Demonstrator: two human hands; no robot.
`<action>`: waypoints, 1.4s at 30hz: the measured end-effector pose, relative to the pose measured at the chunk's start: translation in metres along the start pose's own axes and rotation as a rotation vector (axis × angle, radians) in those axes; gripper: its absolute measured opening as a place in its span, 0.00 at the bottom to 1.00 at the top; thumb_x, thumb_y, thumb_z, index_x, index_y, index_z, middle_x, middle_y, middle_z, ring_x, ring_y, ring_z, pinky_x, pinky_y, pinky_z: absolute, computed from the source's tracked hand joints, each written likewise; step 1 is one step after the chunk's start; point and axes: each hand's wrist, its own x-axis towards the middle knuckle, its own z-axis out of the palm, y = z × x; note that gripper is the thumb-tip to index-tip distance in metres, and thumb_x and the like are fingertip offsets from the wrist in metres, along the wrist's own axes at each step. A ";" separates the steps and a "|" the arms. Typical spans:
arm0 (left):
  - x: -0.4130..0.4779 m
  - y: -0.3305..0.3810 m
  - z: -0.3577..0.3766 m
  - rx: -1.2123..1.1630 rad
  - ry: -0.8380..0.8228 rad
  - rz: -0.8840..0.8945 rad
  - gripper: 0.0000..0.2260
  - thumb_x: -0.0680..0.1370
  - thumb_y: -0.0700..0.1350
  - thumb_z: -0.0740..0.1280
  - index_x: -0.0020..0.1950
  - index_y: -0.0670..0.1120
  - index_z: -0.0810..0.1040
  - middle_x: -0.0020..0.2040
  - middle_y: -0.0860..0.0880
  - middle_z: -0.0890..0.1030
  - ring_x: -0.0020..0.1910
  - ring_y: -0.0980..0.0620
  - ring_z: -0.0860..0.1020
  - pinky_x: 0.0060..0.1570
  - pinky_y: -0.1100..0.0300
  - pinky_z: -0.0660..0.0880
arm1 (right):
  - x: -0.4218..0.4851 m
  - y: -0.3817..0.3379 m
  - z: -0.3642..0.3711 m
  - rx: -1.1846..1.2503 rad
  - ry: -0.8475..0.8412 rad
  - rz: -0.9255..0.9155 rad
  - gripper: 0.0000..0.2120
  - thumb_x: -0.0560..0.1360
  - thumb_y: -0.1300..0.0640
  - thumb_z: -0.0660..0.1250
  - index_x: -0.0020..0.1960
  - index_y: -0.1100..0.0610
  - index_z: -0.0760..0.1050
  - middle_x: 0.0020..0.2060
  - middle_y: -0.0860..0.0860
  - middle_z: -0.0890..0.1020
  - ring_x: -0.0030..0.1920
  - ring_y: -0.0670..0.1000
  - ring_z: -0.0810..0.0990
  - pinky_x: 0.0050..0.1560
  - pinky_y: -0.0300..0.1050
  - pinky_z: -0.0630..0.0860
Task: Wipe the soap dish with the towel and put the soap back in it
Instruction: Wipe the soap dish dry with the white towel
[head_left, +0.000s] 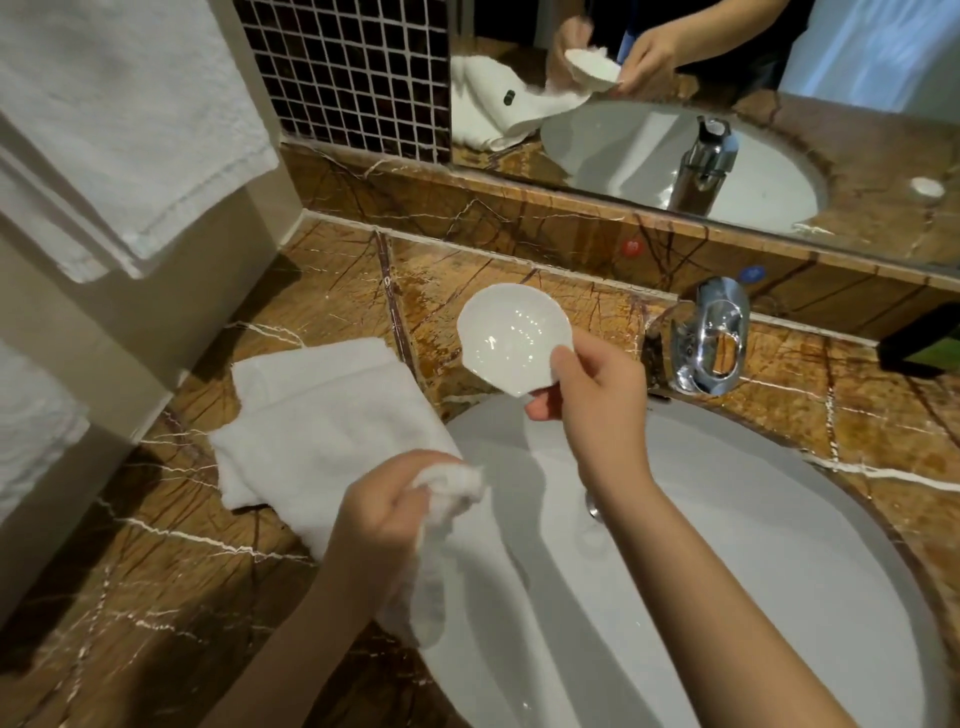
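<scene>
Soap dish: white, glossy, shell-shaped, empty, held above the worktop at the far rim of the sink. Right hand pinches its near edge, thumb on top, forearm reaching across the basin. Left hand clenched on a bunched corner of the white terry towel; rest lies folded on brown veined marble, left of sink. Chrome tap behind.

no readable text, brand or number anywhere; only a red dot and a blue dot on the marble ledge behind the tap, and a small dark tag, illegible, on the towel reflected in the mirror
</scene>
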 end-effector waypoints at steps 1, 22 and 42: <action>0.008 0.003 -0.003 -0.140 0.044 -0.103 0.13 0.73 0.36 0.59 0.45 0.44 0.82 0.43 0.53 0.85 0.46 0.56 0.81 0.48 0.66 0.74 | 0.002 -0.006 -0.001 0.009 -0.055 -0.030 0.16 0.75 0.66 0.56 0.44 0.54 0.81 0.28 0.57 0.79 0.22 0.50 0.76 0.30 0.52 0.76; 0.035 0.021 0.018 -0.314 0.496 -0.384 0.10 0.79 0.44 0.55 0.43 0.48 0.74 0.41 0.48 0.79 0.44 0.48 0.78 0.45 0.54 0.74 | -0.098 0.009 0.061 0.381 -0.240 0.534 0.10 0.74 0.50 0.68 0.56 0.47 0.75 0.47 0.46 0.83 0.44 0.40 0.83 0.44 0.35 0.78; 0.036 0.004 -0.021 0.127 0.090 -0.165 0.14 0.80 0.47 0.57 0.35 0.49 0.73 0.30 0.54 0.76 0.31 0.59 0.73 0.36 0.66 0.69 | -0.048 0.019 0.026 -0.256 -0.028 -0.245 0.15 0.73 0.57 0.65 0.56 0.41 0.76 0.49 0.38 0.78 0.49 0.38 0.75 0.44 0.36 0.74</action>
